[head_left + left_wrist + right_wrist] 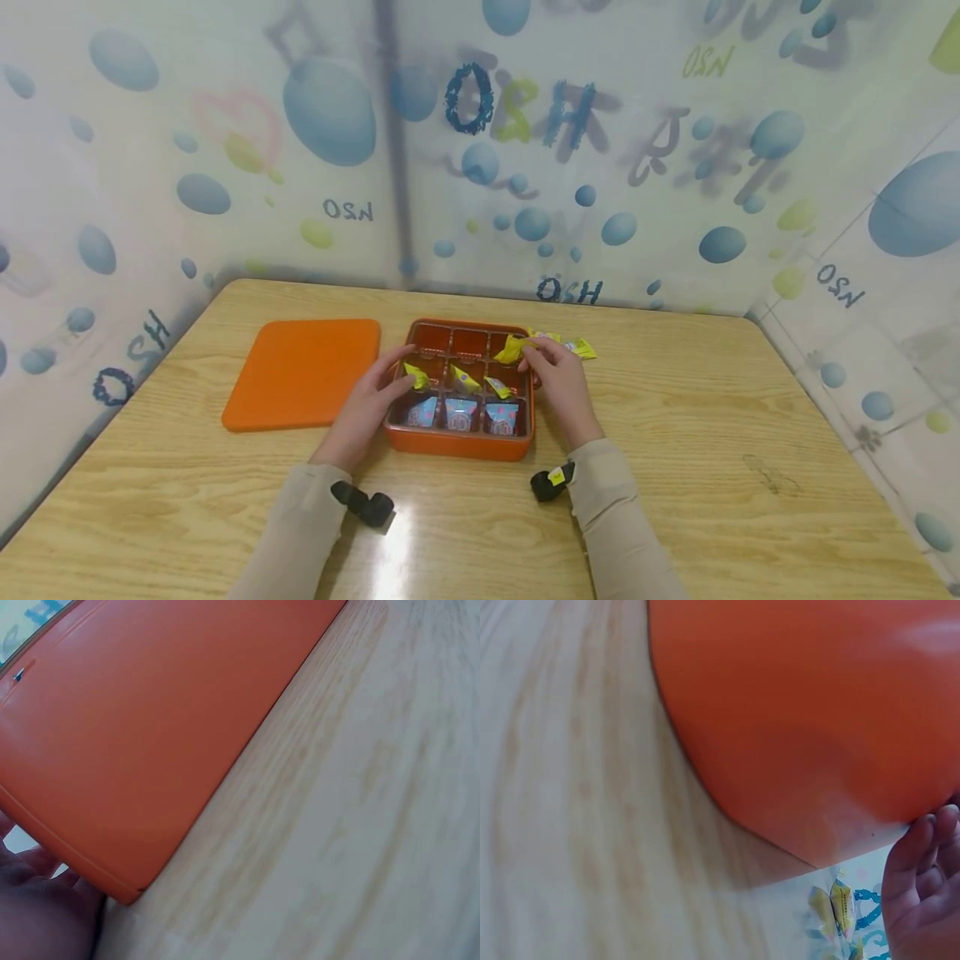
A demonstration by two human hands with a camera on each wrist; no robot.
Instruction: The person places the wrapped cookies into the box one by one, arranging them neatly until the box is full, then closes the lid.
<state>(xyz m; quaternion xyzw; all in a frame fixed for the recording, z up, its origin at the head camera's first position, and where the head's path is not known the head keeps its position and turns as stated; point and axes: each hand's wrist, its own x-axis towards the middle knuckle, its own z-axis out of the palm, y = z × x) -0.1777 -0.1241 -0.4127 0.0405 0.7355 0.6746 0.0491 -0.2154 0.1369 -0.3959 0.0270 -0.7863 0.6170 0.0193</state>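
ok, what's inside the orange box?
In the orange box: three blue packets in the near row, three yellow packets in the middle. The right hand pinches another yellow packet at the far-right compartment. Packets hide the floors beneath.

Screened-off booth: bubble-printed sheeting (637, 258) around wooden table (712, 467).

Wood-grain table (720, 433); pale backdrop (637, 100) printed with blue drops (330, 112).

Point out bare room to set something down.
Free: table right of the right hand and loose candies, or left of the orange lid; rear-left and rear-middle compartments of the box. Crowded: nearer two rows and rear-right corner.
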